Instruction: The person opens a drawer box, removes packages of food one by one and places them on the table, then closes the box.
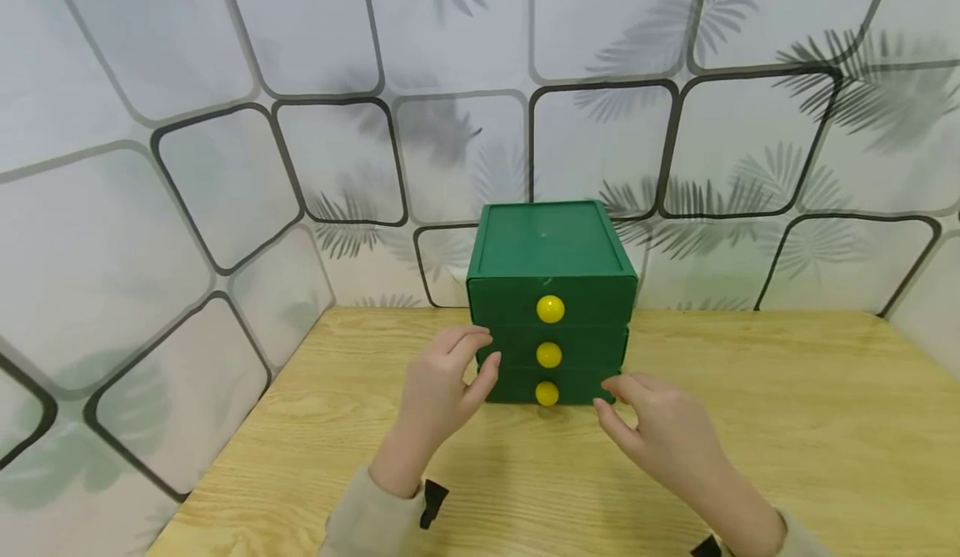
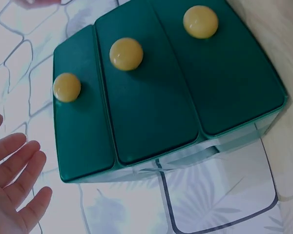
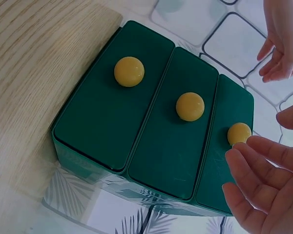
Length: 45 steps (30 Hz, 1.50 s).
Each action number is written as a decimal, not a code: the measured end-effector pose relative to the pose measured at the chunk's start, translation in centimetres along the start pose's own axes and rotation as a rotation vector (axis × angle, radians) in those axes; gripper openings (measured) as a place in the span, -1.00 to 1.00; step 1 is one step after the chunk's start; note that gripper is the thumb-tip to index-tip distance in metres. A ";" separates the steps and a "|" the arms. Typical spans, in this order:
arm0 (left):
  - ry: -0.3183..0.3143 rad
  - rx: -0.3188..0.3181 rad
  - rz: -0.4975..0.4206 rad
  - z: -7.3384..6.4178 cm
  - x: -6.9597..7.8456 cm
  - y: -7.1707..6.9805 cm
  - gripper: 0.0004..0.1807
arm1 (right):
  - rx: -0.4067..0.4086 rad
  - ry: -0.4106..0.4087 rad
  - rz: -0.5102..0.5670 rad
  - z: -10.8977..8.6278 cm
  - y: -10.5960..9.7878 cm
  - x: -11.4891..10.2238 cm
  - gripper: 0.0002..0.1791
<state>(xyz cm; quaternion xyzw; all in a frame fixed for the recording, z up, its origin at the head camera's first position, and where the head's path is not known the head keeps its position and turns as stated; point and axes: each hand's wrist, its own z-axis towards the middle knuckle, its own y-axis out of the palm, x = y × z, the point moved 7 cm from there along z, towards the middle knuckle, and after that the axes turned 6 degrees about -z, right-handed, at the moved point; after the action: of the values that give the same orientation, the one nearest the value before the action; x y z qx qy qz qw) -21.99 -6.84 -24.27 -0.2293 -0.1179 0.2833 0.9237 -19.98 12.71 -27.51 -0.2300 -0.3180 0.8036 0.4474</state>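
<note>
Pale sleeves (image 1: 375,519), hands (image 1: 446,378) (image 1: 663,428) near green three-drawer box (image 1: 581,298), yellow knobs (image 1: 550,309)

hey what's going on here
A person has both bare hands raised in front of a small green drawer unit on a wooden table. The left hand is near its left side and the right hand near its lower right; neither is gripping anything. All three drawers look closed, each with a round yellow knob.
</note>
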 end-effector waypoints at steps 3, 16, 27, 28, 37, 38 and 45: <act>-0.006 0.040 -0.015 0.4 -0.5 -0.1 -0.70 | -0.014 0.011 0.002 -0.2 0.0 0.1 -0.90; -0.030 0.192 -0.087 1.6 -2.3 -0.2 -0.86 | -0.039 0.030 0.011 -0.5 0.1 0.2 -0.90; -0.056 0.266 -0.144 2.4 -3.5 0.1 -0.85 | -0.052 0.031 0.034 -0.4 0.4 0.0 -0.90; -0.059 0.268 -0.150 2.5 -3.5 0.1 -0.83 | -0.044 0.024 0.033 -0.4 0.4 0.0 -0.90; -0.063 0.333 -0.183 3.2 -4.2 0.1 -0.73 | -0.037 0.017 0.051 -0.3 0.6 -0.2 -0.91; -0.063 0.339 -0.186 3.2 -4.3 0.0 -0.73 | -0.046 0.023 0.053 -0.3 0.6 -0.2 -0.91; -0.142 0.338 -0.273 3.0 -6.1 0.4 -0.81 | -0.051 0.031 0.059 -0.3 0.8 -0.1 -0.91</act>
<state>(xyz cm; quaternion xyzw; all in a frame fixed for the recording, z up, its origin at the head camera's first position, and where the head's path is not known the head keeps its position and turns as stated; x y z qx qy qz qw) -28.21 -9.00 -22.44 -0.0327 -0.1633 0.1868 0.9682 -20.21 12.36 -28.25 -0.2631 -0.3244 0.8044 0.4226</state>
